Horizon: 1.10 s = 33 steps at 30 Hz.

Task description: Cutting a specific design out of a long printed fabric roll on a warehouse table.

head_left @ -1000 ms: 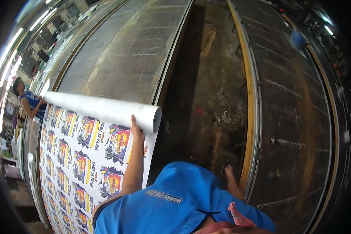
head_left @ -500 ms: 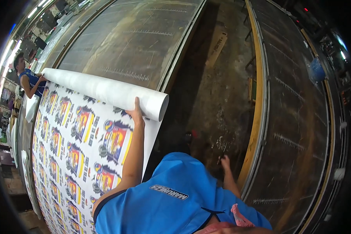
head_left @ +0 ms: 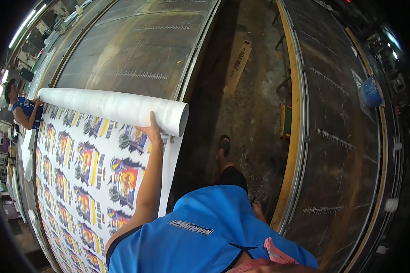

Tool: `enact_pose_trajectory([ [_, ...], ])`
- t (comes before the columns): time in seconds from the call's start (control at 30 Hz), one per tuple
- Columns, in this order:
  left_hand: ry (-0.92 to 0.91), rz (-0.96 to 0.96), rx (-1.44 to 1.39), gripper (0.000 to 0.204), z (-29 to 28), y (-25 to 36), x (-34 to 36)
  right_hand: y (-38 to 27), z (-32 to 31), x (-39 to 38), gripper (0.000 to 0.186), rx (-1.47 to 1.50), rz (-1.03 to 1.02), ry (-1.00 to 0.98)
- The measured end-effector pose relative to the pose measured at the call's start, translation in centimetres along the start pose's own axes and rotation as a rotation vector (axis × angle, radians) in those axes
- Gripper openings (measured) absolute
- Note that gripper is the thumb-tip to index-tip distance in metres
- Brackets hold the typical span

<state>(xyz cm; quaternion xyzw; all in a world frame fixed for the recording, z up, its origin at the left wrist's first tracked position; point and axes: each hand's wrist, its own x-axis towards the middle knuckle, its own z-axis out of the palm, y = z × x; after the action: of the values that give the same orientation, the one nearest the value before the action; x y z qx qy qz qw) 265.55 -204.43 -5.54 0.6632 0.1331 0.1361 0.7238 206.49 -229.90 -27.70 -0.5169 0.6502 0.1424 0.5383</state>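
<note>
Long table point(head_left: 136, 50), hand point(head_left: 152, 130) against roll point(head_left: 114, 108)

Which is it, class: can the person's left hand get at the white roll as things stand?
Probably yes: the left hand already rests against the white roll near its open end, above the printed sheet, and nothing lies between them.
</note>
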Motion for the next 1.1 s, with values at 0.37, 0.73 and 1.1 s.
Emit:
enact_pose_trajectory([
  [0.37,0.153,-0.125,0.0,0.121,24.9,-3.3,14.4,-29.2,-5.2,27.4,0.052,-0.208,-0.446,-0.029],
  [0.73,0.108,-0.003,-0.056,0.109,49.8,-5.3,26.5,-83.9,-4.0,28.4,0.042,0.124,-0.534,-0.094],
  [1.1,0.344,0.01,0.229,0.116,74.7,-9.8,42.3,-89.3,-4.6,43.0,0.045,-0.109,-0.117,-0.136],
])
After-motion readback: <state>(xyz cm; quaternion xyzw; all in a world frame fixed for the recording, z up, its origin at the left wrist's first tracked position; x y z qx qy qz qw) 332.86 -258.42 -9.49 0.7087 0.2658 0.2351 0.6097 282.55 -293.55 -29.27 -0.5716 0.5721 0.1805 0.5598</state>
